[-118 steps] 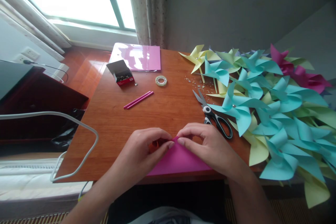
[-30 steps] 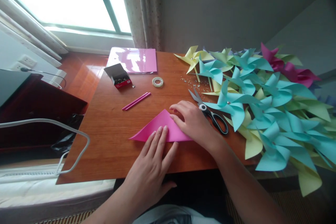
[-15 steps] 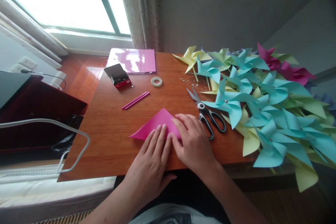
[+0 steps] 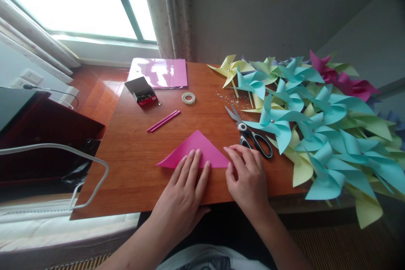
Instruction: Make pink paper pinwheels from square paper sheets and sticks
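A pink paper [image 4: 194,148] folded into a flat triangle lies on the wooden table [image 4: 133,164]. My left hand [image 4: 186,194] rests flat on its near edge, fingers together and pressing down. Just right of the triangle's right corner, my right hand [image 4: 248,177] lies on the table with its fingers spread, holding nothing. The black-handled scissors [image 4: 251,135] lie just beyond my right hand.
A big heap of blue, yellow and pink paper pinwheels [image 4: 316,114] covers the table's right side. Farther back are two pink sticks [image 4: 163,120], a tape roll [image 4: 188,98], an open small box [image 4: 141,91] and pink paper sheets [image 4: 161,72]. A white cable [image 4: 88,164] loops off the left edge.
The pink paper went from being folded at the table edge to lying flat as a triangle. My right hand slid along its right edge and off the corner; my left hand stayed pressing.
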Motion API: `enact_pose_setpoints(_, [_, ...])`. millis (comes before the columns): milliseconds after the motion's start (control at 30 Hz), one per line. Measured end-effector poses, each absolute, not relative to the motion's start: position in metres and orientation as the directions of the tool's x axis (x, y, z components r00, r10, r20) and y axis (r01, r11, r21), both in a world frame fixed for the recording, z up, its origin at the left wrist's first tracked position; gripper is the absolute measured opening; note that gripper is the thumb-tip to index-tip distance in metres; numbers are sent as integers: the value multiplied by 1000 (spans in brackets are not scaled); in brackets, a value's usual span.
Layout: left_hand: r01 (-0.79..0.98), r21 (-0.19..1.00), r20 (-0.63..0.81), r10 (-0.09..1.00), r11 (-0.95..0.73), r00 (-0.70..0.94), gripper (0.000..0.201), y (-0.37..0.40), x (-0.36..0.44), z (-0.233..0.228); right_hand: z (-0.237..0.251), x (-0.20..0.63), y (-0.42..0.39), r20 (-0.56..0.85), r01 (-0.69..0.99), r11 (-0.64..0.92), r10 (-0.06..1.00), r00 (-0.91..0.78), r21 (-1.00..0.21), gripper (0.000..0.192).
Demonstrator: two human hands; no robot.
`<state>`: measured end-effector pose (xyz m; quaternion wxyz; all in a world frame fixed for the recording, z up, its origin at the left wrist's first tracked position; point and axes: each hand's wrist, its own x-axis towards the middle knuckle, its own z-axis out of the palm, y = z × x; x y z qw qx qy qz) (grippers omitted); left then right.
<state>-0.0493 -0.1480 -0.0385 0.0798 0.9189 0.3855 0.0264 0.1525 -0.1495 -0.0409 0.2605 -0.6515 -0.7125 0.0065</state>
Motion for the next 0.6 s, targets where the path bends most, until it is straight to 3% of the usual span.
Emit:
enact_pose_setpoints(233, [707,158,1,716,-690,699,97,-148,-49,-38,-42,163,-167,413,918,178,911,-18,-353,46])
enact_pose_setpoints(333, [697,160,20,708,-699,705,98,-148,-50,-39,-40,152,-177,354,901,252,927,-121,-354,43])
enact_pose_setpoints(433, [692,162,27,705,-703,709,99,-147,-50,-40,-38,141,-184,266,920,282,941,-210,-271,42])
enact_pose_setpoints(600, [678,144,39,689,-721,724,96,-145,-52,-39,-36,135,-185,268,953,266,938,-221,-145,40])
